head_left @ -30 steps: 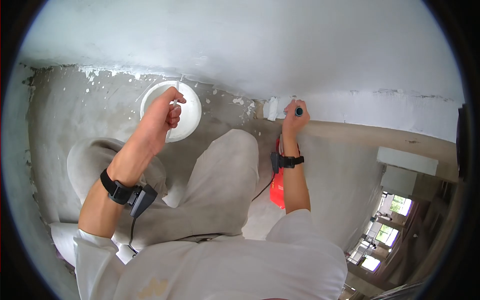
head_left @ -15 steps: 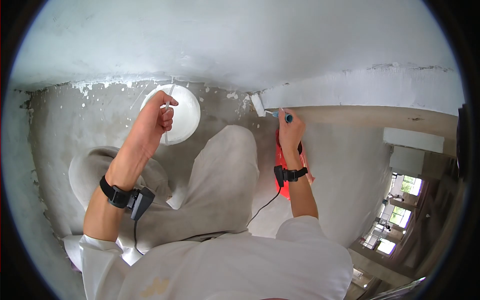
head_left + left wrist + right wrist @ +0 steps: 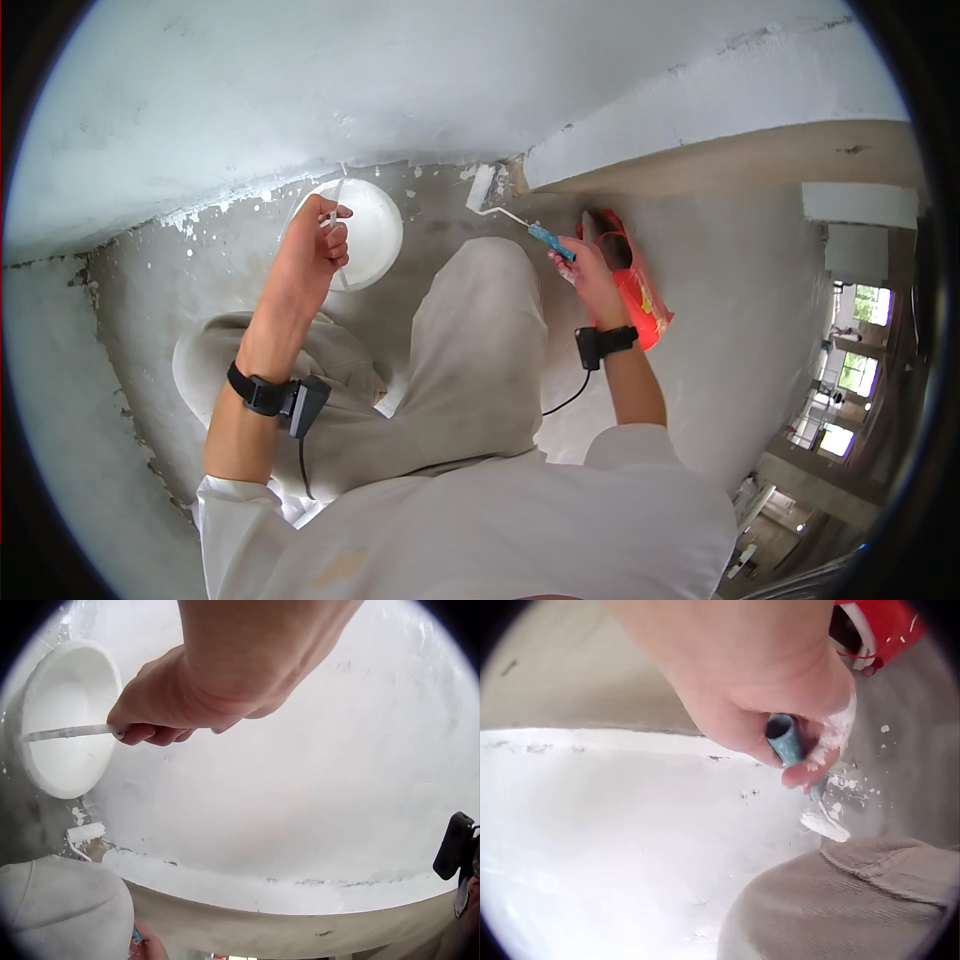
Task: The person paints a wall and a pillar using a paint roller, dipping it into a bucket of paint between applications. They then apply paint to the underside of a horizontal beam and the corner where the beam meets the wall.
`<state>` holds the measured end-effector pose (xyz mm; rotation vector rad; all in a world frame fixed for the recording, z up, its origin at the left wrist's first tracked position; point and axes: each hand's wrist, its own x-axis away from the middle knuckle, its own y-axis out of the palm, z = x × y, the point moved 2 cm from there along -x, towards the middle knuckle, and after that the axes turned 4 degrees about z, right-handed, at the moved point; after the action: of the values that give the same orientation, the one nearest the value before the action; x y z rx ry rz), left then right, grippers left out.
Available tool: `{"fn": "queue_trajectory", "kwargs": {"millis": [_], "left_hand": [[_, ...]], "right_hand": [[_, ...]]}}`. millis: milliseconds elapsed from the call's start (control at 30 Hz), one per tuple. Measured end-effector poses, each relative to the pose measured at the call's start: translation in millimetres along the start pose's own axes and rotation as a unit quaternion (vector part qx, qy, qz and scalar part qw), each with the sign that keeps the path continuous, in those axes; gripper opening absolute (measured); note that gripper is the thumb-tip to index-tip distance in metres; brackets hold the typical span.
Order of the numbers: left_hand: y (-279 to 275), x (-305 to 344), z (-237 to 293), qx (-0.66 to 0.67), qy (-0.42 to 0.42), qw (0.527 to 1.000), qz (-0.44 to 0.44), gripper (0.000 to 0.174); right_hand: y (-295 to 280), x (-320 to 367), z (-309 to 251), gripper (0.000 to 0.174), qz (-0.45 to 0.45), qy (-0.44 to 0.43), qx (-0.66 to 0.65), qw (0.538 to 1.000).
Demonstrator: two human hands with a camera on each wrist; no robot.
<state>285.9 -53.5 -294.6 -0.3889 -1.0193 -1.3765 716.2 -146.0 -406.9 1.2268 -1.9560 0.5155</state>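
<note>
My left hand (image 3: 312, 245) grips the pale strap handle (image 3: 71, 733) of a white bucket (image 3: 112, 679), which stands by the wall with white inside it. The strap spans the bucket's mouth. A small paint roller (image 3: 482, 186) with a bent wire frame and a blue handle (image 3: 552, 241) is in my right hand (image 3: 592, 275). Its white sleeve lies close to the foot of the wall, just left of the ledge's end. White paint smears the fingers (image 3: 832, 742) of that hand.
A red bag (image 3: 645, 290) with a dark opening lies on the floor beside my right forearm. The white-faced ledge (image 3: 720, 90) runs off to the right. White splashes mark the grey floor (image 3: 130, 290) along the wall. My bent knee (image 3: 485, 270) rises between the hands.
My right hand has drawn back from the ledge toward me, and the roller has moved left off the ledge's end to the wall's foot. My left hand still holds the bucket handle.
</note>
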Motion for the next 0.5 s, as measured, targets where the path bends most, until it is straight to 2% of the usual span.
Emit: {"fn": "queue_trajectory", "kwargs": {"millis": [33,100,133,200,433,500], "left_hand": [[-0.8,-0.2,-1.7,-0.008,0.001,1.000,-0.002,0.021],[0.0,-2.2,-1.7,0.005,0.003,1.000,-0.014,0.022],[0.7,-1.8,-1.2,-0.002,0.005,1.000,-0.018,0.022],[2.3,0.2,-1.0,0.004,0.003,1.000,-0.011,0.022],[1.8,-3.0,-2.2,0.010,-0.009,0.999,-0.034,0.022],[4.4,-1.3,-2.6,0.009,-0.017,0.999,-0.029,0.022]], "right_hand": [[-6.9,-4.5,2.9,0.020,0.001,-0.001,-0.008,1.000],[-11.1,-15.6,7.9,0.020,-0.099,0.120,-0.026,0.988],[-13.3,-18.8,6.3,0.020,-0.099,0.116,-0.033,0.988],[-14.8,-20.5,3.3,0.020,-0.133,0.123,0.048,0.982],[-13.4,-2.5,1.2,0.016,-0.166,0.093,0.064,0.980],[-5.7,17.3,-10.5,0.015,-0.092,0.030,0.093,0.991]]}}
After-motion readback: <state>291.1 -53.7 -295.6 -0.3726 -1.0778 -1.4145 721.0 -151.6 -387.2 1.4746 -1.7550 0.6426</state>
